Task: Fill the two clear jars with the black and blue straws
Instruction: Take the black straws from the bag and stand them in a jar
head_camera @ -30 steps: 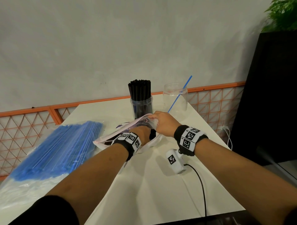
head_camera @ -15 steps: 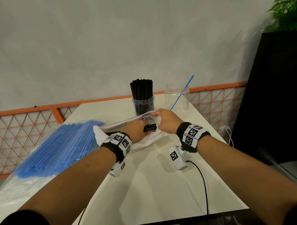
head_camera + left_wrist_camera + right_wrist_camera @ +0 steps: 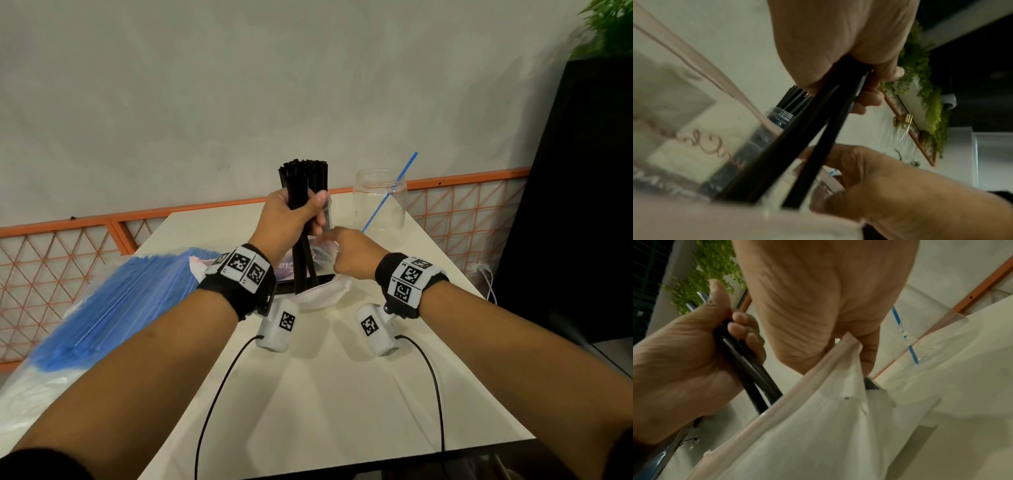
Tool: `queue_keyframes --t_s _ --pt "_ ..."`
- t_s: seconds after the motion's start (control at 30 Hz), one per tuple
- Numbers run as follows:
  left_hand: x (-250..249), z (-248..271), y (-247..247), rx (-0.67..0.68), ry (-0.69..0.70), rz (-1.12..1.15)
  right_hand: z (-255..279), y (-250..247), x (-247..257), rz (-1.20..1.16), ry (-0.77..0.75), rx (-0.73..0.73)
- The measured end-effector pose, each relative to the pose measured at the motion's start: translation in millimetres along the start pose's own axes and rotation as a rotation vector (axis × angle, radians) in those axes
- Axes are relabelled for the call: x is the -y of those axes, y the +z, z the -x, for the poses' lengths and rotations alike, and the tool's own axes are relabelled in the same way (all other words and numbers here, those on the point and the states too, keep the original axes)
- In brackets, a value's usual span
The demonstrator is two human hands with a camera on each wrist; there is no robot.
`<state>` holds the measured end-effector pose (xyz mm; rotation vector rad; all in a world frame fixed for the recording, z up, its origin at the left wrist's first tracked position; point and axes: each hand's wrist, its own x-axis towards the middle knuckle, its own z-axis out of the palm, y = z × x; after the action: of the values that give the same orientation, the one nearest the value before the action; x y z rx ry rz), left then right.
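Note:
My left hand [image 3: 308,214] grips a bundle of black straws [image 3: 303,263] upright, their lower ends still inside the white zip bag [image 3: 323,293]. My right hand [image 3: 337,246] pinches the bag's rim [image 3: 846,344] and holds it up. Right behind the left hand stands the clear jar [image 3: 780,116] packed with black straws; in the head view the hand hides most of it. The second clear jar [image 3: 380,202] stands to the right with one blue straw [image 3: 394,192] leaning in it. A big bag of blue straws [image 3: 120,301] lies at the left.
The white table [image 3: 325,394] ends close in front of me and on the right. An orange lattice rail [image 3: 462,212] runs behind it below a grey wall. A black cabinet [image 3: 582,205] with a plant stands at the right. Two cables trail from the wrist cameras.
My left hand was reaching inside the zip bag; it has come up with a bundle of black straws, now upright in front of the black-straw jar. My right hand still holds the bag's rim.

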<state>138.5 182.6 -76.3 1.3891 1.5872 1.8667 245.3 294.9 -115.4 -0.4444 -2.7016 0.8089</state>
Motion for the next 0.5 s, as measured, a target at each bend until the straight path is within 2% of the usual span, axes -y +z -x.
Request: queue_keyframes --t_s 0.17,0.37,0.5 --pt "27.7 7.0 -1.4 0.004 -0.09 0.034 -1.9 -0.8 1.6 -0.095 -0.068 -0.107" --pt "41.2 8.2 -10.8 0.061 -0.223 0.059 -15.8 -5.7 11.6 0.034 0.005 -0.031" --pt "21.4 -3.4 -14.9 0.052 -0.153 0.075 -27.4 -8.4 14.4 0.088 0.036 0.025"
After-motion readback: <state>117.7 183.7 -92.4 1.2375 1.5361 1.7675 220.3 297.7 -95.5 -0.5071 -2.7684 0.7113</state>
